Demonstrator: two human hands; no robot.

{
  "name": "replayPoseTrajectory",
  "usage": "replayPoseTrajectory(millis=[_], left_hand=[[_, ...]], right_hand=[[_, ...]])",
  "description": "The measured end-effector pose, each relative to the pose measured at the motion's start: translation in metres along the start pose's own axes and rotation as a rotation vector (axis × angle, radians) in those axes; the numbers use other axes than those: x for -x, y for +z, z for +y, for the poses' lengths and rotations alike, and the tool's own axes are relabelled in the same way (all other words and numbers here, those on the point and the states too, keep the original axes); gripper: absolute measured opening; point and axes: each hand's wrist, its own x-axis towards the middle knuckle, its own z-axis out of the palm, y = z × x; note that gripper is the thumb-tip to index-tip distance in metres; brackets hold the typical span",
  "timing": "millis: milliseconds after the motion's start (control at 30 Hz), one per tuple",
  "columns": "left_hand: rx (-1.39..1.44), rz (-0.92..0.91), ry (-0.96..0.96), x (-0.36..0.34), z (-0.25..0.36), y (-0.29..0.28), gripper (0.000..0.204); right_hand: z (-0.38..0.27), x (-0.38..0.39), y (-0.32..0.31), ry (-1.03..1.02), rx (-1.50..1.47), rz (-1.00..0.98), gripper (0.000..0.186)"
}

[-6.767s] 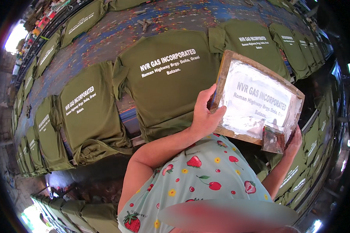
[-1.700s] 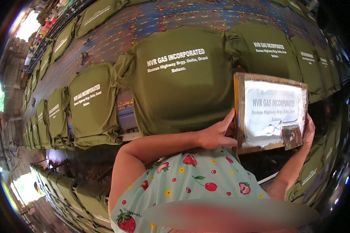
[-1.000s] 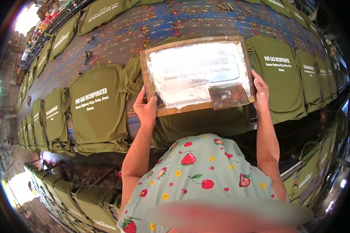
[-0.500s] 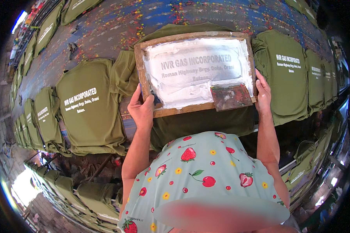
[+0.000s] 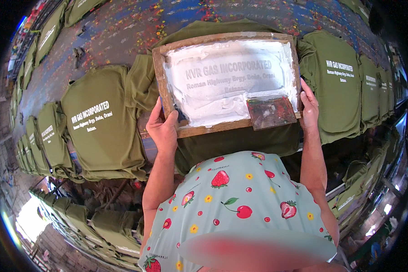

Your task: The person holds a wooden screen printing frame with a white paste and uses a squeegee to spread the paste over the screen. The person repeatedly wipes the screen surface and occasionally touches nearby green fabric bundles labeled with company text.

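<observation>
A wooden-framed printing screen (image 5: 200, 130) smeared with white ink lies flat on an olive green shirt (image 5: 240, 143) on the long table. My left hand (image 5: 162, 129) grips the frame's lower left corner. My right hand (image 5: 309, 109) holds its right edge. A dark, ink-stained squeegee (image 5: 271, 112) rests inside the frame at its lower right. The shirt under the screen is mostly hidden.
More olive shirts with white lettering lie in a row to the left (image 5: 99, 131) and right (image 5: 335, 86) on the paint-speckled blue table (image 5: 122, 41). A lower shelf with further green shirts (image 5: 95, 222) runs below the table edge.
The screen has come from my right side to the middle and down flat onto the centre shirt, which showed its print earlier. Both hands stay on the frame.
</observation>
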Motion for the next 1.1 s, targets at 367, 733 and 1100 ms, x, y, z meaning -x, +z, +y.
replayPoseTrajectory(millis=[367, 733, 1100], left_hand=[[0.010, 0.002, -0.023, 0.0000, 0.0028, 0.0007, 0.065], [-0.029, 0.021, -0.028, -0.0022, 0.0013, -0.0016, 0.065], [-0.074, 0.011, -0.044, -0.0047, 0.0076, 0.0047, 0.062]], right_hand=[[-0.0011, -0.0022, 0.0017, 0.025, 0.032, 0.014, 0.048], [0.0010, -0.0052, 0.0000, 0.005, 0.060, -0.002, 0.049], [-0.0037, -0.0050, 0.0041, -0.030, 0.118, -0.031, 0.049]])
